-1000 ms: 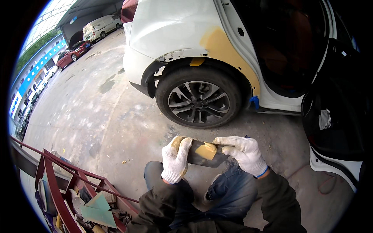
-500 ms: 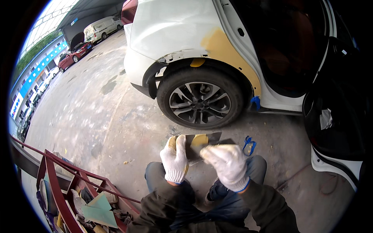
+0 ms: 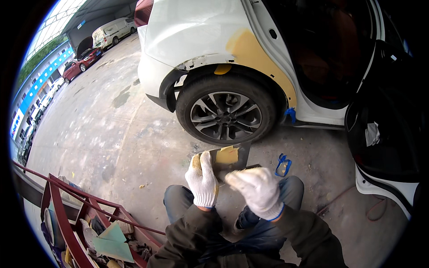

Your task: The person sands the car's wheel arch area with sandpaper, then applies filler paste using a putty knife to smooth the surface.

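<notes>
My left hand (image 3: 202,182), in a white knit glove, is closed on the near left edge of a flat dark-grey plate (image 3: 243,154). On the plate lies a patch of yellow putty (image 3: 227,155). My right hand (image 3: 258,191), gloved too, is closed on a dark flat spreader (image 3: 251,167). Only a thin strip of the spreader shows above the fingers, and the rest is hidden. Both hands are above my knees, the right one just below the plate's right half. Beyond them stands a white car (image 3: 187,33) with a yellow filled area (image 3: 263,56) around its rear wheel arch.
The car's rear wheel (image 3: 226,117) is just past the plate. An open car door (image 3: 384,129) hangs at the right. Blue tape (image 3: 283,165) lies on the concrete floor. A red metal rack (image 3: 60,205) with scrapers and rags stands at the lower left; a red hose (image 3: 376,210) lies right.
My right hand has shifted slightly left, and the spreader has come off the plate toward me. The plate has turned and tilted a little, showing more of the putty.
</notes>
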`<state>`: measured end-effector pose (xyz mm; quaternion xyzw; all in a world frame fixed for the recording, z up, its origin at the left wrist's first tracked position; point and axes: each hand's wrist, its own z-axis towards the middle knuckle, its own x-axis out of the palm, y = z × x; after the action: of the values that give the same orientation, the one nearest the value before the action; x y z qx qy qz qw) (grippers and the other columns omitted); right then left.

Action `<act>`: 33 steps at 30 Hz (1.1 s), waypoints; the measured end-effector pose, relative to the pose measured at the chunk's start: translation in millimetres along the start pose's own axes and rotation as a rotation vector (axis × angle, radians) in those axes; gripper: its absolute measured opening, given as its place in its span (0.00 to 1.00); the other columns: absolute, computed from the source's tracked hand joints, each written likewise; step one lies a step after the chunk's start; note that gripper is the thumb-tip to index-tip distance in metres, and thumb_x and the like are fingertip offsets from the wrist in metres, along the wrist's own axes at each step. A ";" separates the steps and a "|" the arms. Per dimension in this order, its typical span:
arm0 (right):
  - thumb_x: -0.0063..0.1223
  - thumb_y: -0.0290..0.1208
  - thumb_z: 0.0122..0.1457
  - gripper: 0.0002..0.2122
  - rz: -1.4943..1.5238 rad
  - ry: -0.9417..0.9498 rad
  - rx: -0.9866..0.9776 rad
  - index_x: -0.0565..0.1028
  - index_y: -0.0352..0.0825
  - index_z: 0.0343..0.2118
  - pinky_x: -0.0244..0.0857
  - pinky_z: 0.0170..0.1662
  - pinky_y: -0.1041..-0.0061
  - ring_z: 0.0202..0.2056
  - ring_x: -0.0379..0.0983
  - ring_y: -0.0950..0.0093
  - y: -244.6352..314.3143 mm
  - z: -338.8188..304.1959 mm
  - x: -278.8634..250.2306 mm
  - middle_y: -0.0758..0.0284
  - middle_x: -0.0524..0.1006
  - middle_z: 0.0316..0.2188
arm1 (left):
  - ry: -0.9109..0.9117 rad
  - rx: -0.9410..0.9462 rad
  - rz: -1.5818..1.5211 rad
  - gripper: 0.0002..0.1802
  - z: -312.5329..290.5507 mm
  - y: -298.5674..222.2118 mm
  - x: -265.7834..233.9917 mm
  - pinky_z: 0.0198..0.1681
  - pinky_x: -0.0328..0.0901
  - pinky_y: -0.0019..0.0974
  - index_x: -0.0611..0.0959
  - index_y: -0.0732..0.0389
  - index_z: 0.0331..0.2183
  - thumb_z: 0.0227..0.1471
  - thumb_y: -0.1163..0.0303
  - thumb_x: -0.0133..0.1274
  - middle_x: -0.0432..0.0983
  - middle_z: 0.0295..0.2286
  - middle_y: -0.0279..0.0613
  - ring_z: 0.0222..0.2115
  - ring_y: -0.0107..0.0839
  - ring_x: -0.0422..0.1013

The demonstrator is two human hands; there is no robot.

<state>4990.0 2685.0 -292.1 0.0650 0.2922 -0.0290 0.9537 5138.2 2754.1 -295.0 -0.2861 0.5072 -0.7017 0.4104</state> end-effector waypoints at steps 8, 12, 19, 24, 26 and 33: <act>0.57 0.25 0.61 0.12 1.014 0.117 0.584 0.78 0.28 0.46 0.72 0.48 0.78 0.44 0.77 0.73 -30.3 33.3 -45.5 0.58 0.80 0.44 | 0.359 0.031 -0.025 0.11 2.4 4.4 -14.5 0.31 0.65 0.29 0.80 0.71 0.35 0.60 0.71 0.51 0.77 0.25 0.43 0.26 0.23 0.69; 0.61 0.24 0.54 0.14 0.502 0.182 0.375 0.79 0.32 0.45 0.72 0.44 0.75 0.40 0.78 0.71 -41.9 19.0 -37.3 0.63 0.81 0.40 | 0.297 -0.100 -0.090 0.10 6.9 -20.4 -20.2 0.31 0.59 0.25 0.78 0.68 0.30 0.61 0.71 0.50 0.70 0.25 0.28 0.27 0.17 0.61; 0.60 0.29 0.44 0.19 -0.177 -0.012 -0.011 0.82 0.45 0.44 0.65 0.45 0.77 0.42 0.72 0.79 3.3 10.0 -5.3 0.78 0.77 0.41 | 0.152 -0.091 -0.162 0.12 4.4 -12.7 -10.7 0.29 0.59 0.27 0.78 0.70 0.31 0.62 0.69 0.51 0.69 0.21 0.35 0.26 0.18 0.60; 0.61 0.30 0.45 0.18 -0.080 0.013 -0.008 0.82 0.45 0.43 0.66 0.43 0.76 0.40 0.73 0.76 5.5 6.5 -7.5 0.77 0.78 0.41 | 0.103 -0.058 -0.077 0.13 5.0 -3.8 -16.2 0.30 0.60 0.28 0.79 0.70 0.32 0.63 0.69 0.49 0.71 0.22 0.33 0.27 0.18 0.61; 0.63 0.28 0.47 0.18 -0.089 0.010 0.059 0.82 0.45 0.44 0.67 0.44 0.74 0.40 0.73 0.75 -5.4 15.0 -9.0 0.78 0.77 0.41 | 0.097 -0.055 -0.102 0.13 -1.6 -11.7 -11.1 0.30 0.60 0.28 0.79 0.70 0.32 0.63 0.68 0.49 0.70 0.22 0.33 0.26 0.19 0.61; 0.63 0.28 0.48 0.18 -0.038 -0.054 0.032 0.81 0.43 0.45 0.68 0.43 0.75 0.39 0.73 0.75 -8.2 3.0 3.4 0.75 0.76 0.39 | 0.081 0.031 -0.046 0.14 0.6 -13.4 -8.9 0.30 0.58 0.26 0.78 0.69 0.31 0.64 0.68 0.49 0.70 0.24 0.31 0.27 0.18 0.61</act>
<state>4993.7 2676.4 -292.4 0.0737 0.2671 -0.0535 0.9593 5139.3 2763.5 -282.0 -0.2627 0.5060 -0.7298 0.3774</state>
